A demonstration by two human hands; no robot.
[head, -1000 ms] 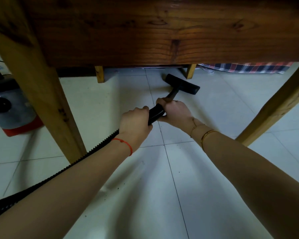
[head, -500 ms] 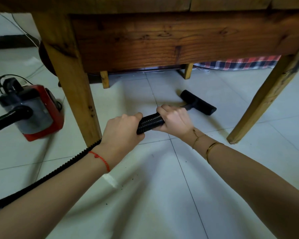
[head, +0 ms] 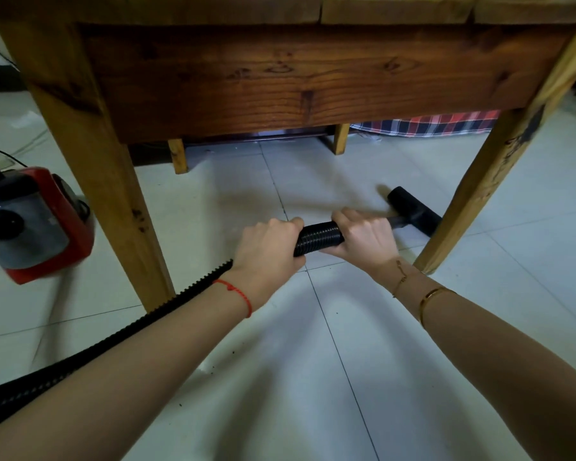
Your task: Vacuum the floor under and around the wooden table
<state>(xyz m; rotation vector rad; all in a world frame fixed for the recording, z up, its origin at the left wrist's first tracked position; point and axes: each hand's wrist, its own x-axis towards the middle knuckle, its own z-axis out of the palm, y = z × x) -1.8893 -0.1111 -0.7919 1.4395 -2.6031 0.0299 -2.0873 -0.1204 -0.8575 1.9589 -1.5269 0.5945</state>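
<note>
fingers of the left hand (head: 269, 249) are curled tight round the black ribbed hose (head: 318, 238) at the centre of the frame, thumb tucked under it, and the right hand (head: 363, 238) grips the same hose just beside it, knuckles up, with a short bare stretch of hose showing between the two fists. a red string bracelet (head: 236, 294) sits on the left wrist and thin gold bangles (head: 428, 299) on the right. past the right hand the hose narrows to a stem that meets the black floor nozzle (head: 413, 209), which lies flat on the pale tiled floor (head: 346, 377) right of centre, its far end touching or all but touching the inner edge of the front right table leg (head: 489, 188). behind the left hand the hose trails down to the lower left edge of the frame, passing just beside the foot of the front left table leg (head: 107, 181). the wooden table (head: 296, 81) fills the upper frame, its apron edge low over the hands; open floor runs between the two front legs back to the two short rear legs. a red and grey vacuum canister (head: 37, 224) stands at the left edge, outside the left leg. plaid cloth (head: 429, 124) shows beyond the table at upper right. dark specks (head: 213, 367) dot the tile in the lower centre.
</note>
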